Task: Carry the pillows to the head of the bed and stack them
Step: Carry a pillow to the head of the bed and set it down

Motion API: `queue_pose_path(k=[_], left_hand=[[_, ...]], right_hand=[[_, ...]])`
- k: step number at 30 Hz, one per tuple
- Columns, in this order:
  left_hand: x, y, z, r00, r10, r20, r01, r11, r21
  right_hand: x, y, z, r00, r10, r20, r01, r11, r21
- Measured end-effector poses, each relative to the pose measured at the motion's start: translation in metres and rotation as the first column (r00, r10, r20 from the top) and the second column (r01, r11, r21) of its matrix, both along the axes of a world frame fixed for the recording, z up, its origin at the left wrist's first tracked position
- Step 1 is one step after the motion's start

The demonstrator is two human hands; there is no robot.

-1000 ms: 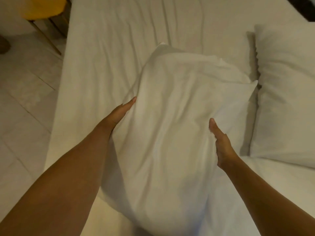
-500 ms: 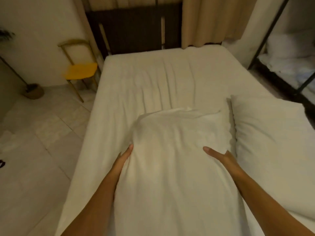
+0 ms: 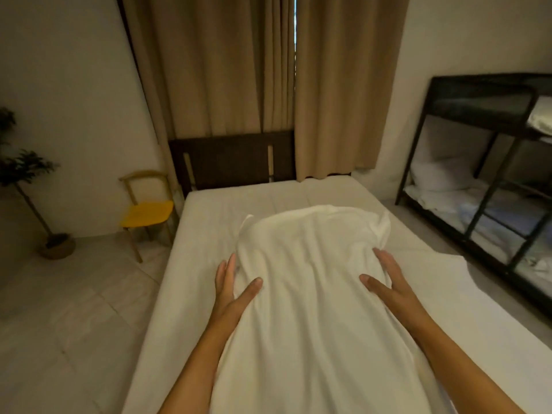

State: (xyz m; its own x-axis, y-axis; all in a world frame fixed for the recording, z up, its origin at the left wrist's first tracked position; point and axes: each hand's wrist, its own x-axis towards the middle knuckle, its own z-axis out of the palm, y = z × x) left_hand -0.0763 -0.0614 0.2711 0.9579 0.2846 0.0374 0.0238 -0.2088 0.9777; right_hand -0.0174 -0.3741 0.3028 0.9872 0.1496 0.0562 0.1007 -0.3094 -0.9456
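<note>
A white pillow [image 3: 310, 294] is held lengthwise in front of me above the white bed [image 3: 206, 243]. My left hand [image 3: 234, 289] grips its left side, thumb on top and fingers along the edge. My right hand [image 3: 388, 283] grips its right side in the same way. A second white pillow [image 3: 490, 300] lies on the bed at the right, partly behind my right arm. The dark headboard [image 3: 233, 159] stands at the far end of the bed, with bare sheet in front of it.
Beige curtains [image 3: 268, 85] hang behind the headboard. A yellow chair [image 3: 148, 213] stands left of the bed on the tiled floor [image 3: 74, 309], a potted plant [image 3: 27, 186] further left. A black bunk frame [image 3: 484, 186] with bedding stands along the right wall.
My view has risen from the mattress to the headboard and curtains. The pillow has come up off the bed between both hands, and the second pillow has slid toward the right edge of view.
</note>
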Motion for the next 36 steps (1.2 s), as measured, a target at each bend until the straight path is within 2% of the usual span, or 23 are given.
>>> queue_pose_path(k=[3,7,15,21,26,36], left_hand=[[0.0,-0.02,0.036,0.985,-0.136,0.102,0.123,0.985,0.124],[0.002,-0.057,0.076,0.946,-0.259,0.194,0.199,0.939,0.282],[0.006,-0.182,0.141,0.881,-0.424,0.208,0.289,0.833,0.472],[0.008,-0.321,0.172,0.814,-0.504,0.287,0.305,0.793,0.527],[0.003,-0.448,0.185,0.772,-0.532,0.348,0.339,0.808,0.482],[0.019,-0.648,0.193,0.697,-0.623,0.355,0.458,0.767,0.448]], right_hand=[[-0.015,-0.029,0.037,0.993,-0.006,0.116,0.013,0.998,-0.058],[-0.037,-0.077,0.077,0.977,-0.012,0.213,0.041,0.99,-0.133],[-0.079,-0.201,0.125,0.911,-0.124,0.394,0.201,0.967,-0.16],[-0.107,-0.335,0.137,0.877,-0.187,0.444,0.279,0.948,-0.152],[-0.131,-0.456,0.154,0.845,-0.216,0.49,0.327,0.932,-0.153],[-0.16,-0.635,0.176,0.824,-0.265,0.5,0.428,0.871,-0.243]])
